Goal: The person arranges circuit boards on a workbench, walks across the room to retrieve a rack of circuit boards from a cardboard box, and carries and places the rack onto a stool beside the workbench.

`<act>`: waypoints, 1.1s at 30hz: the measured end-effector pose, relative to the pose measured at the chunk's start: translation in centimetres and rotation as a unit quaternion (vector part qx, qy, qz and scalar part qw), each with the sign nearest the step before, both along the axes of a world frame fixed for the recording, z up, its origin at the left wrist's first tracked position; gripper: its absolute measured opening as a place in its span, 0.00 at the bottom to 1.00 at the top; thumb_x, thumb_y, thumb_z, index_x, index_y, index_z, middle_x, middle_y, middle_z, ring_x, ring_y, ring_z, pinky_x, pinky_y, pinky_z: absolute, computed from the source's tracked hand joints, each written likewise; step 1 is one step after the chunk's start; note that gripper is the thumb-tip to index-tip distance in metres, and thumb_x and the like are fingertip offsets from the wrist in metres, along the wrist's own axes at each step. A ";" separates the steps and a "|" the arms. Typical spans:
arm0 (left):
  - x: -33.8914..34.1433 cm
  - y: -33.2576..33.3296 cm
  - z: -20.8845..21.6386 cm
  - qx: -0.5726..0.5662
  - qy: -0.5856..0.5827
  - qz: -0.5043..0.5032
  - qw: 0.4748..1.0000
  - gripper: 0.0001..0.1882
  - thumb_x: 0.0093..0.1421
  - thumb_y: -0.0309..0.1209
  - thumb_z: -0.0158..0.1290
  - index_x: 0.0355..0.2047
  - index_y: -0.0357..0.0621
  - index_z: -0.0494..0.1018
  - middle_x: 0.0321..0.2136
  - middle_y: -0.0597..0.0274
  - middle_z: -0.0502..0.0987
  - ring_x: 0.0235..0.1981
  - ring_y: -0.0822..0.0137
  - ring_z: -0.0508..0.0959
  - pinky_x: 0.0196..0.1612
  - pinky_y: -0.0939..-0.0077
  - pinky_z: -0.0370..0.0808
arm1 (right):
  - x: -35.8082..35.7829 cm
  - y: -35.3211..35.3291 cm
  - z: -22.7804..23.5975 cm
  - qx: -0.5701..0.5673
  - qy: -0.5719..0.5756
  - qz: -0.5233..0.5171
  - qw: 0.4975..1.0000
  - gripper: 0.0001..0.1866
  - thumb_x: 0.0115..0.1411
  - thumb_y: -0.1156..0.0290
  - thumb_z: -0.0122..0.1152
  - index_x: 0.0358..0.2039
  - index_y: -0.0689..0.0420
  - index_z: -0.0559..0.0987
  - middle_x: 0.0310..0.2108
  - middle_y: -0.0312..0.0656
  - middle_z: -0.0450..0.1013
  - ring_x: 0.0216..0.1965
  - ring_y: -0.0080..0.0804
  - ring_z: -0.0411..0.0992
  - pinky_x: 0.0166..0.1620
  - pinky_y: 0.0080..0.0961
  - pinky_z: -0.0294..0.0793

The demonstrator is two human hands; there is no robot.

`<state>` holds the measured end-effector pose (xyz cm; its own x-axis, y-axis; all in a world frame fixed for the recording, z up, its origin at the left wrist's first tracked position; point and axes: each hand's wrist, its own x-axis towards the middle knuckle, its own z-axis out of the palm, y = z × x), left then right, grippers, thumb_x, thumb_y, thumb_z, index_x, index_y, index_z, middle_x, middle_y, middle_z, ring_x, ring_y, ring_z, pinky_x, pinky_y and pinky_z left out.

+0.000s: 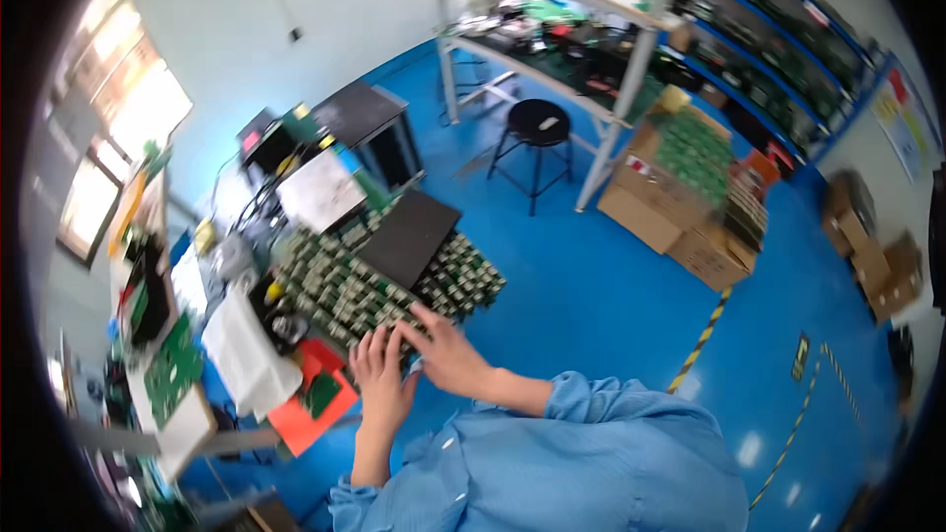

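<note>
The room has a glossy blue floor (552,335) and pale walls (217,20). Nearest are the person's light-blue sleeves, the forearms reaching up and to the left. The left hand (382,379) has its fingers stretched out and a little apart, tips at the near edge of the boards (330,281). The right hand (448,353) is just beside it, its fingers also extended and slightly spread over the same edge. Whether either hand grips a board I cannot tell.

The boards lie close-packed in rows just beyond the fingers, dense with pale parts, and a black sheet (412,234) lies across them, slightly aslant. Left of the hands is a red sheet (310,419) with a small green board (320,394) on it; a white bag (246,360) is next to that. Beyond the boards come a pale panel (320,189) and a black table (365,113).

Farther off, a round black stool (538,121) stands near a white-framed bench (537,57) with cluttered shelves. Right of it, a carton (641,212) bears green boards (695,158); behind stands a blue rack (769,54), loaded with dark and green items.
</note>
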<state>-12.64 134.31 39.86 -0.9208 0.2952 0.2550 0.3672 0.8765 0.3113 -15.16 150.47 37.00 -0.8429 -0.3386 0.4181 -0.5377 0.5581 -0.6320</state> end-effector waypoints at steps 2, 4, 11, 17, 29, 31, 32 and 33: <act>-0.2 0.4 0.7 -0.026 -0.012 -0.011 1.000 0.44 0.46 0.31 0.63 0.64 0.50 0.57 0.64 0.56 0.57 0.65 0.48 0.54 0.65 0.45 0.50 | -0.2 0.6 0.1 0.006 0.005 -0.004 1.000 0.38 0.47 0.83 0.55 0.61 0.57 0.62 0.61 0.57 0.52 0.61 0.57 0.55 0.62 0.44 0.60; 1.0 -0.2 1.1 -0.004 -0.036 -0.017 0.999 0.44 0.48 0.31 0.62 0.66 0.53 0.55 0.67 0.56 0.53 0.68 0.49 0.50 0.66 0.46 0.48 | -0.1 1.0 0.4 0.023 0.008 0.012 1.000 0.39 0.48 0.83 0.57 0.63 0.56 0.60 0.63 0.57 0.50 0.61 0.58 0.53 0.61 0.46 0.59; 9.5 -3.0 -2.2 0.024 -0.118 0.149 0.982 0.41 0.53 0.31 0.60 0.66 0.58 0.55 0.68 0.54 0.48 0.69 0.46 0.46 0.67 0.46 0.46 | -0.8 0.9 -0.5 0.044 -0.049 0.063 0.996 0.40 0.51 0.81 0.58 0.65 0.57 0.56 0.65 0.58 0.41 0.65 0.62 0.42 0.64 0.51 0.47; 25.4 -7.1 -14.2 0.122 -0.398 0.420 0.806 0.28 0.56 0.39 0.57 0.56 0.47 0.67 0.51 0.51 0.73 0.55 0.49 0.70 0.58 0.53 0.65 | -1.4 0.3 -0.9 0.051 -0.036 0.072 0.995 0.39 0.52 0.84 0.55 0.65 0.57 0.55 0.65 0.56 0.38 0.64 0.59 0.41 0.62 0.50 0.50; 61.1 5.7 -30.9 0.333 -0.435 0.601 0.582 0.24 0.53 0.48 0.55 0.44 0.44 0.77 0.41 0.49 0.79 0.44 0.49 0.78 0.46 0.58 0.74 | 0.6 -1.8 -3.8 0.102 0.073 -0.053 0.991 0.39 0.58 0.83 0.49 0.68 0.49 0.49 0.67 0.48 0.37 0.63 0.54 0.45 0.57 0.57 0.60; 59.4 6.3 -25.6 0.389 -0.271 0.676 0.564 0.23 0.57 0.45 0.54 0.48 0.45 0.74 0.41 0.49 0.78 0.44 0.50 0.77 0.47 0.59 0.74 | -0.1 -2.6 -6.3 0.112 0.117 -0.096 0.982 0.42 0.59 0.83 0.50 0.69 0.48 0.43 0.68 0.47 0.34 0.65 0.53 0.44 0.58 0.56 0.61; 58.7 6.4 -21.8 0.416 -0.236 0.682 0.554 0.22 0.59 0.44 0.53 0.50 0.46 0.72 0.41 0.50 0.78 0.43 0.51 0.77 0.46 0.60 0.74 | -0.2 -3.2 -7.5 0.101 0.114 -0.124 0.981 0.43 0.59 0.83 0.52 0.69 0.49 0.41 0.69 0.47 0.32 0.67 0.52 0.43 0.62 0.54 0.60; 59.4 6.4 -18.9 0.437 -0.205 0.683 0.547 0.22 0.60 0.43 0.52 0.51 0.47 0.71 0.41 0.51 0.77 0.43 0.53 0.77 0.45 0.60 0.74 | -0.6 -2.8 -9.4 0.086 0.103 -0.138 0.981 0.46 0.61 0.75 0.58 0.69 0.49 0.38 0.69 0.48 0.32 0.68 0.51 0.41 0.64 0.53 0.59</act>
<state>46.72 140.70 20.98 -0.1618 -0.8103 -0.5632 -0.7038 -0.3053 0.6415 -15.74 147.62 27.58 -0.8157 -0.1907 0.5462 -0.4581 0.7894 -0.4085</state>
